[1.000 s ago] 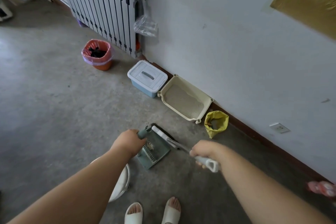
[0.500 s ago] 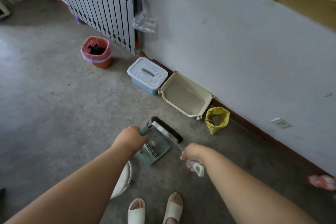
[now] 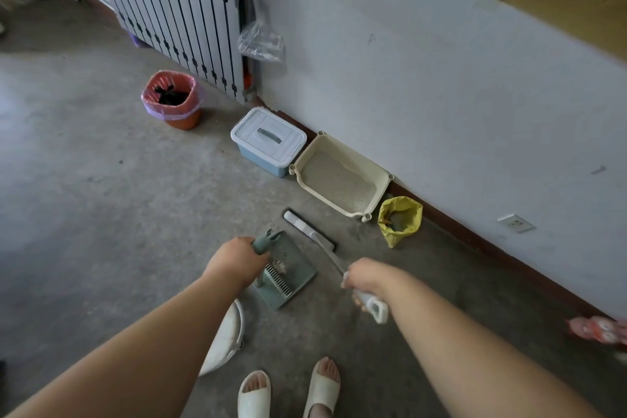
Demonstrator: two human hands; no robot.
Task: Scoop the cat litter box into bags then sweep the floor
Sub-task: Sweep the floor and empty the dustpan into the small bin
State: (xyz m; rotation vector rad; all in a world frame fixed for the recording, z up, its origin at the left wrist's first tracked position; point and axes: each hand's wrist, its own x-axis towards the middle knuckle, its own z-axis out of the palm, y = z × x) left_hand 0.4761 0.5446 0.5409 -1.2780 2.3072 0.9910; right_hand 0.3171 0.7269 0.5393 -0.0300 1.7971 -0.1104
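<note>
Counts: one dustpan (image 3: 288, 270), one broom (image 3: 310, 231), one litter box (image 3: 341, 176), one yellow bag (image 3: 400, 219), one lidded blue bin (image 3: 268, 141), one red trash can (image 3: 171, 100), two slippers on my feet.

My left hand (image 3: 234, 261) is closed around the dustpan's grey-green handle. The pan sits on the concrete floor (image 3: 84, 214) just ahead of my feet, a small clump of debris in it by the comb teeth. Its long axis runs from near-left to far-right; I can't tell which end is the open lip.

My right hand (image 3: 368, 276) is closed around the broom's white handle grip. The broom head lies on the floor just beside the pan's far right side. The handle slants back from the head toward me and to the right.

Litter box sits against the wall, long side along the baseboard, grey litter inside. Blue bin touches its left corner; yellow bag stands open just right of it.

Wall closes off the right side. Floor is wide open to the left. A white round object (image 3: 225, 339) sits under my left forearm.
</note>
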